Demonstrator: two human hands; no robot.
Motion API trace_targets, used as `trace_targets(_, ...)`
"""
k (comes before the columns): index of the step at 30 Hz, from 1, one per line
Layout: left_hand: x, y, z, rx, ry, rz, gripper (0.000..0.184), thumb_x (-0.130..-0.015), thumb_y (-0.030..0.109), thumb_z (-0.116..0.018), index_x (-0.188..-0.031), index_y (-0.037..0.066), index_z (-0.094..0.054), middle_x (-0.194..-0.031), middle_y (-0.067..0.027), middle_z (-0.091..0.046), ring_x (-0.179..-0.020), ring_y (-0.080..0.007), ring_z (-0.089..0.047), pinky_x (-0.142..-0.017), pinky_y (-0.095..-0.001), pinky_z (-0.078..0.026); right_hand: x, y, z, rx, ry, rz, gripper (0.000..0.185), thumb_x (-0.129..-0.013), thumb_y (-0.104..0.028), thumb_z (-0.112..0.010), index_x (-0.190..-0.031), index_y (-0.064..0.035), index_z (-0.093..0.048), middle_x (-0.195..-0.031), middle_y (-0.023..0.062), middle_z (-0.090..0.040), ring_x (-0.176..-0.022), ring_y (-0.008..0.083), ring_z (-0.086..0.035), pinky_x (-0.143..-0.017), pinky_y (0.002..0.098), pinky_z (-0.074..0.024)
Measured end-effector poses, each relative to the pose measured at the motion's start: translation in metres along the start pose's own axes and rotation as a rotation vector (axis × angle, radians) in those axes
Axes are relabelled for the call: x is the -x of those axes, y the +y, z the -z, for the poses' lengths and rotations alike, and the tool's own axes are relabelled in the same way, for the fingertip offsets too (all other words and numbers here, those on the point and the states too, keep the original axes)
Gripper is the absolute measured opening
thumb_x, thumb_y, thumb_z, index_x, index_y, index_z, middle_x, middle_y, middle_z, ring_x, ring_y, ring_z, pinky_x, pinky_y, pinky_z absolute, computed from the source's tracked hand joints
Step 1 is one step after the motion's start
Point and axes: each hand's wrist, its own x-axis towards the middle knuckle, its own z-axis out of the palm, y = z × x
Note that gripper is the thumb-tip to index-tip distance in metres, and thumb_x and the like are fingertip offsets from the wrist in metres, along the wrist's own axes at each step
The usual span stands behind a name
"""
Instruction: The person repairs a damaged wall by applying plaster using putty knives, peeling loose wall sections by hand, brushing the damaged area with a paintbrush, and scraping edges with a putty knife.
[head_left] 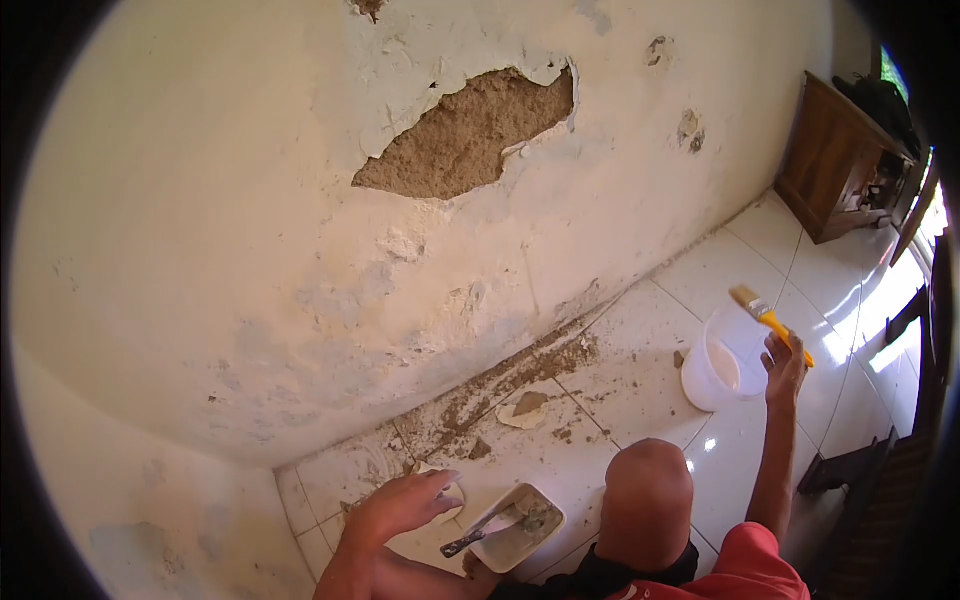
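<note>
A pale, stained wall [250, 200] fills the upper left of the view, its paint blistered and flaking. At 12 o'clock a large ragged patch [470, 140] lies open to rough brown material, with smaller damaged spots at 1 o'clock and 2 o'clock. White floor tiles [640, 350] meet the wall along a slanting line, and brown crumbs [480, 400] are strewn beside that edge. A broken flake [522, 410], pale with a brown area on top, lies among them at 5 o'clock. A wooden cabinet [825, 165] stands at 2 o'clock, and dark slatted furniture [880, 500] lies at 4 o'clock.

The right hand [787, 365] is raised between 3 and 4 o'clock, its fingers closed on the yellow handle of a flat paintbrush [760, 308]. The brush is tilted, its light bristles pointing to the upper left, over the far side of a white bucket [700, 372]. The bucket sits on the tiles just left of that hand and holds something pale — what it is cannot be told.

The left hand [405, 505] is near 7 o'clock, palm down, its fingers loosely extended and grasping nothing. It hovers over or rests near another pale piece [450, 492]; contact is unclear. At 6 o'clock, just right of it, a rectangular tub [555, 505] carries greyish material and a dark-handled tool [462, 543] — the handle juts over the rim toward 7 o'clock. A bent knee [648, 500] and a red sleeve [755, 555] show at 5 o'clock.
</note>
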Motion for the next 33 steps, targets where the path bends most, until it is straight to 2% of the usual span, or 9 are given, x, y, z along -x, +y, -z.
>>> trace_targets(8, -0.009, -0.005, -0.003, -0.005, -0.003, -0.028, 0.049, -0.095, 0.04, -0.06, -0.132, 0.008, -0.053, -0.113, -0.021, -0.067, -0.104, -0.0372, -0.064, -0.087, -0.0418, -0.051, 0.118, -0.061, -0.224, -0.262, -0.56, 0.297, 0.039, -0.099, -0.028, -0.055, -0.129, -0.0038, -0.058, -0.105, 0.0106, -0.067, -0.089, 0.0162, -0.066, -0.076, 0.0295, -0.0534)
trace_targets(11, -0.006, 0.003, 0.0, 0.015, -0.004, -0.019, 0.048, -0.095, 0.039, -0.059, -0.131, 0.008, -0.053, -0.113, -0.0212, -0.067, -0.104, -0.0375, -0.064, -0.088, -0.0421, -0.05, 0.139, -0.059, -0.302, -0.153, -0.63, 0.568, 0.033, -0.097, -0.014, -0.057, -0.128, -0.0035, -0.059, -0.105, 0.0093, -0.068, -0.089, 0.0132, -0.065, -0.075, 0.0249, -0.0508)
trace_targets(13, 0.0, 0.005, 0.002, 0.013, -0.002, -0.016, 0.048, -0.096, 0.038, -0.058, -0.132, 0.007, -0.053, -0.114, -0.0211, -0.067, -0.105, -0.0375, -0.064, -0.089, -0.042, -0.05, 0.15, -0.041, -0.347, 0.028, -0.518, 1.063, 0.034, -0.091, -0.004, -0.061, -0.125, -0.0019, -0.058, -0.109, 0.0174, -0.063, -0.094, 0.0245, -0.064, -0.079, 0.0343, -0.0539)
trace_targets(16, 0.002, 0.001, 0.001, 0.013, -0.014, -0.004, 0.048, -0.095, 0.037, -0.059, -0.132, 0.007, -0.053, -0.114, -0.0211, -0.066, -0.105, -0.0372, -0.064, -0.089, -0.0419, -0.05, 0.19, -0.018, -0.383, 0.246, -0.56, 1.239, 0.054, -0.081, -0.001, -0.069, -0.132, -0.001, -0.051, -0.102, 0.0167, -0.055, -0.081, 0.0274, -0.058, -0.064, 0.0324, -0.0561)
trace_targets(20, 0.005, -0.004, 0.0, 0.026, 0.016, -0.04, 0.047, -0.095, 0.037, -0.059, -0.131, 0.007, -0.053, -0.114, -0.0212, -0.066, -0.104, -0.0372, -0.064, -0.088, -0.042, -0.05, 0.228, -0.023, -0.372, 0.383, -0.733, 1.372, 0.052, -0.082, -0.002, -0.068, -0.13, 0.0029, -0.051, -0.101, 0.0153, -0.055, -0.084, 0.025, -0.058, -0.066, 0.0325, -0.0551)
trace_targets(24, 0.01, -0.001, 0.001, 0.041, -0.019, -0.012, 0.047, -0.095, 0.037, -0.06, -0.131, 0.006, -0.054, -0.112, -0.0211, -0.067, -0.104, -0.0365, -0.064, -0.088, -0.0418, -0.05, 0.222, -0.043, -0.345, 0.293, -0.917, 1.204, 0.045, -0.084, -0.003, -0.066, -0.127, 0.0018, -0.056, -0.102, 0.013, -0.058, -0.08, 0.0215, -0.06, -0.065, 0.0311, -0.0537)
trace_targets(26, 0.013, 0.002, 0.003, 0.052, -0.023, -0.009, 0.048, -0.095, 0.037, -0.06, -0.131, 0.006, -0.053, -0.111, -0.0211, -0.067, -0.104, -0.0361, -0.064, -0.088, -0.0416, -0.05, 0.208, -0.064, -0.322, 0.156, -1.116, 0.741, 0.036, -0.088, -0.005, -0.061, -0.124, 0.001, -0.06, -0.106, 0.0114, -0.063, -0.08, 0.0178, -0.063, -0.067, 0.03, -0.0535)
trace_targets(29, 0.017, 0.009, 0.004, -0.01, -0.022, -0.007, 0.048, -0.095, 0.038, -0.06, -0.131, 0.007, -0.054, -0.111, -0.0205, -0.067, -0.103, -0.0355, -0.064, -0.087, -0.0413, -0.051, 0.183, -0.066, -0.295, -0.022, -1.105, 0.454, 0.033, -0.093, -0.012, -0.058, -0.122, 0.0016, -0.062, -0.109, 0.0138, -0.066, -0.08, 0.0155, -0.064, -0.068, 0.0279, -0.0531)
trace_targets(33, 0.017, 0.008, 0.0, -0.015, 0.04, -0.026, 0.049, -0.094, 0.039, -0.061, -0.131, 0.008, -0.054, -0.111, -0.0197, -0.067, -0.101, -0.0351, -0.065, -0.086, -0.0412, -0.051, 0.168, -0.079, -0.264, -0.027, -0.99, 0.423, 0.034, -0.096, -0.017, -0.055, -0.123, 0.0019, -0.062, -0.107, 0.0162, -0.066, -0.085, 0.015, -0.065, -0.069, 0.0271, -0.0533)
